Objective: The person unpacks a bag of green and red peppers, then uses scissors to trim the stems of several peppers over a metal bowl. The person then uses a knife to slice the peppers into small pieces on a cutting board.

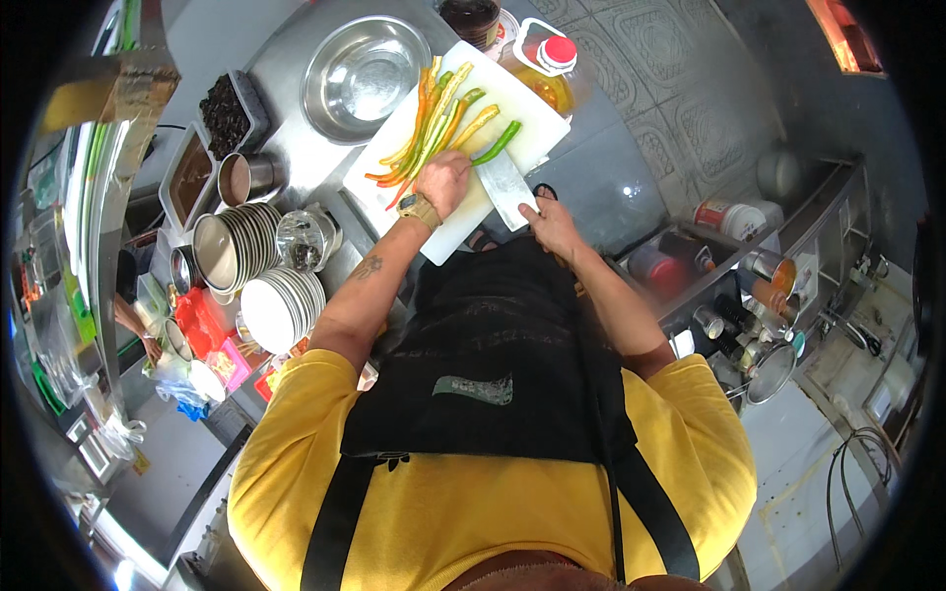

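Observation:
Long split peppers (436, 122), green, yellow and orange, lie side by side on a white cutting board (451, 244). My left hand (443, 181), a watch on its wrist, presses on their near ends with curled fingers. My right hand (550, 221) grips a cleaver at the board's near right edge. The cleaver's broad blade (506, 185) rests flat or nearly so on the board, its far end by a green pepper (497, 144) that lies apart from the others. The cleaver's handle is hidden in my right hand.
A steel bowl (366, 77) touches or nearly touches the board's far left side. An oil jug (550, 70) with a red cap stands at the far right. Stacked plates (277, 310), stacked bowls (236, 247) and a glass jar (303, 240) stand left. Another person's hand (151, 349) shows far left.

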`<action>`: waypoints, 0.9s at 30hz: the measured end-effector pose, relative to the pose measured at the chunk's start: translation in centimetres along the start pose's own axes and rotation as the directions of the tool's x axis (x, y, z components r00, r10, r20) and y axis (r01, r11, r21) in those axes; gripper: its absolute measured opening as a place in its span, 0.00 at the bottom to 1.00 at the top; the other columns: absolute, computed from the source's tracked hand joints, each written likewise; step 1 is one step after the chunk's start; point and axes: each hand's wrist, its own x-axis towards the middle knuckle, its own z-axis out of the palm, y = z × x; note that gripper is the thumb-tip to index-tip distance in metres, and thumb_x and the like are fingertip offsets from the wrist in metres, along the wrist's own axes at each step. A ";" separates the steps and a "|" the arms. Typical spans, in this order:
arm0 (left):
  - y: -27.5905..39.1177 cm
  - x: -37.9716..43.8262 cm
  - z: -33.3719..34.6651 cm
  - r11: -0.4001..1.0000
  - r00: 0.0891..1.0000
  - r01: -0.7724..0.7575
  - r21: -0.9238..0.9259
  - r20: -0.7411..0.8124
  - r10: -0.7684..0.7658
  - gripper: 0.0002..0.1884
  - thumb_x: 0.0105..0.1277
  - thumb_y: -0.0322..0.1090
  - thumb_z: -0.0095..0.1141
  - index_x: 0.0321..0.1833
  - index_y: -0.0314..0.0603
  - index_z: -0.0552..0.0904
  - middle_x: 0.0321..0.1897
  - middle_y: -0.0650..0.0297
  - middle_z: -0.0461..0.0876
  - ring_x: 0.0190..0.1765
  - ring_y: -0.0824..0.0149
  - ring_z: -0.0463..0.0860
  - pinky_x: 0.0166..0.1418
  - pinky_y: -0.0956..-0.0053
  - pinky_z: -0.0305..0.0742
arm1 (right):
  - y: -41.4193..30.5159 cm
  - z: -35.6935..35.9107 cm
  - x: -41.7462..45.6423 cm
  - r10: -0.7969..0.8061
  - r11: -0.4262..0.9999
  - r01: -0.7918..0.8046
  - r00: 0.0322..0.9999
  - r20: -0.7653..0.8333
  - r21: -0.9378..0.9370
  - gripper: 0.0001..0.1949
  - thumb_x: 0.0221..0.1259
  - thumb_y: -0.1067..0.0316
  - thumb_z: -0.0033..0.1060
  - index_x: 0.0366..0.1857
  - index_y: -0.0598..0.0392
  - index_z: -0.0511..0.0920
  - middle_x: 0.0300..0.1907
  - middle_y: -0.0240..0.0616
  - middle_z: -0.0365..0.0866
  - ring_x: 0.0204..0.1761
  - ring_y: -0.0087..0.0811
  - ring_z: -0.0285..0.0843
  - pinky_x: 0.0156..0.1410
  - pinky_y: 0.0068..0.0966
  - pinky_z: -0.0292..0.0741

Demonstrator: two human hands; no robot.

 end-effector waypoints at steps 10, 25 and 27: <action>3.9 2.9 1.4 0.997 1.000 0.004 0.075 -0.009 -0.003 0.06 0.65 0.25 0.59 0.43 0.33 0.85 0.42 0.48 0.86 0.51 0.46 0.86 0.58 0.59 0.82 | -0.8 -10.4 -3.3 0.079 0.996 -0.083 0.975 -0.210 -0.014 0.18 0.80 0.52 0.62 0.44 0.60 0.84 0.18 0.32 0.74 0.17 0.26 0.71 0.22 0.30 0.68; 2.7 6.1 -3.8 0.825 0.896 0.438 0.357 -0.094 -0.434 0.71 0.50 0.64 0.80 0.85 0.24 0.52 0.79 0.38 0.61 0.81 0.39 0.61 0.84 0.44 0.58 | -18.3 -8.7 15.1 -0.572 0.493 0.347 0.821 0.004 -0.797 0.11 0.73 0.68 0.52 0.38 0.63 0.83 0.38 0.63 0.88 0.43 0.62 0.89 0.51 0.54 0.84; 2.4 7.2 -3.1 0.796 0.866 0.489 0.357 -0.087 -0.493 0.71 0.53 0.66 0.77 0.85 0.21 0.48 0.76 0.40 0.65 0.76 0.42 0.66 0.82 0.50 0.60 | -19.0 -7.5 17.2 -0.556 0.435 0.367 0.828 0.075 -0.822 0.10 0.70 0.69 0.52 0.39 0.63 0.83 0.40 0.62 0.89 0.43 0.59 0.91 0.51 0.52 0.86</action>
